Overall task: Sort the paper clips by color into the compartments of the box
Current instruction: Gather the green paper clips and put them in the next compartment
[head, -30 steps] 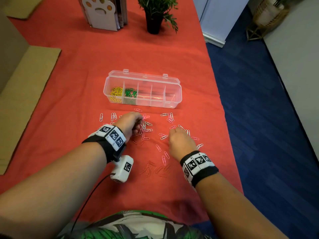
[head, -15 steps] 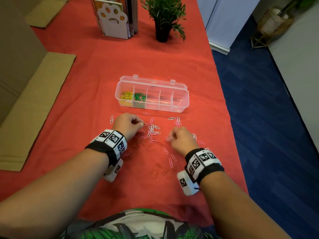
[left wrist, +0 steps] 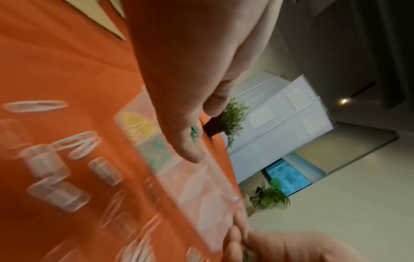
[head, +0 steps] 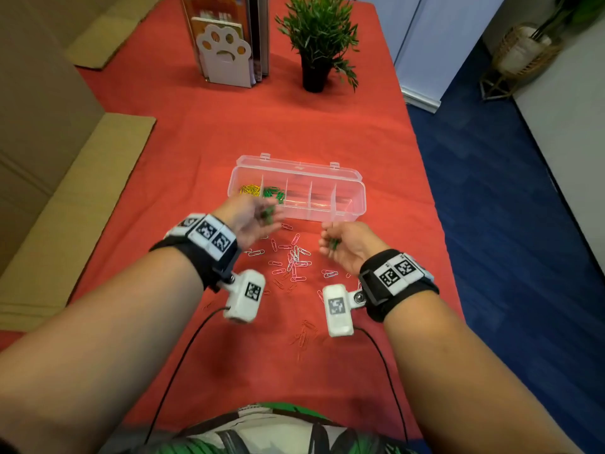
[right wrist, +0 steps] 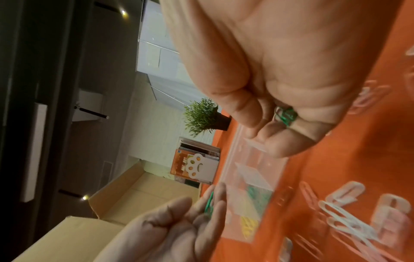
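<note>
The clear box (head: 347, 204) stands open on the red cloth, yellow clips (head: 250, 190) in its leftmost compartment and green clips (head: 273, 193) in the one beside it. My left hand (head: 262, 219) hovers at the box's front left, palm up and fingers straight, with green clips (head: 269, 213) lying on them, also seen as green clips (right wrist: 209, 203). My right hand (head: 330, 240) is raised just in front of the box, fingers curled round a few green clips (right wrist: 285, 115). Pink and white clips (head: 293, 260) lie scattered between my wrists.
Red clips (head: 304, 335) lie nearer me on the cloth. A potted plant (head: 316, 37) and a paw-shaped book holder (head: 226, 54) stand at the back. Cardboard (head: 65, 191) lies along the left; the table edge (head: 435, 224) drops to blue floor on the right.
Both hands have lifted off the cloth and turned palm up, now showing green clips. The left hand has moved up to the box's front left.
</note>
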`<state>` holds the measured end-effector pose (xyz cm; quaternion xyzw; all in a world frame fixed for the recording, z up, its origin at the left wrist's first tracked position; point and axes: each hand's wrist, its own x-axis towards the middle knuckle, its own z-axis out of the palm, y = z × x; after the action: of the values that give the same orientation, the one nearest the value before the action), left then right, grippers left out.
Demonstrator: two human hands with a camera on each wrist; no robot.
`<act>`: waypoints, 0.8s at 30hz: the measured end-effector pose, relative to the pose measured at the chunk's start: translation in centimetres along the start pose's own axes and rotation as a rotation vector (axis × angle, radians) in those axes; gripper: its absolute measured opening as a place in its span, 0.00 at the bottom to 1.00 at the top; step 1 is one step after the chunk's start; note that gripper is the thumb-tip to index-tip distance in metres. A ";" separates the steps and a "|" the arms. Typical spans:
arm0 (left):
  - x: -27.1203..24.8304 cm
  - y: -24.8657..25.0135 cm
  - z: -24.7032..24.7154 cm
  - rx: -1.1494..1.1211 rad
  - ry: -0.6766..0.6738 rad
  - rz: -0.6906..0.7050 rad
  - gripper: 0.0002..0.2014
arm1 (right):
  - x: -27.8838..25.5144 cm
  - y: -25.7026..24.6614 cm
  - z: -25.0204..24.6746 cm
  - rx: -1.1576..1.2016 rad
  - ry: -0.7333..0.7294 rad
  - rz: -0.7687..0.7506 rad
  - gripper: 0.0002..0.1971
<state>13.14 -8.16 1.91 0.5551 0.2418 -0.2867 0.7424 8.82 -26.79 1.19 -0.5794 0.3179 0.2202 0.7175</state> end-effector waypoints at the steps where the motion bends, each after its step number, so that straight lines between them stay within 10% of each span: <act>1: 0.2 1.2 0.4 -0.012 0.012 0.033 0.08 | 0.1 -0.6 0.2 0.005 -0.002 -0.016 0.11; 14: 0.0 -1.0 -3.3 0.456 0.387 0.371 0.16 | 2.4 -5.6 6.8 -0.507 0.124 -0.641 0.20; 24: -3.1 -7.8 -9.0 0.757 0.323 0.257 0.09 | 1.9 -4.3 8.9 -0.959 0.093 -0.606 0.25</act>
<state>5.15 -0.74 -3.77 0.8518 0.1615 -0.1701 0.4685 14.90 -19.26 3.96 -0.9148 0.0332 0.0983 0.3903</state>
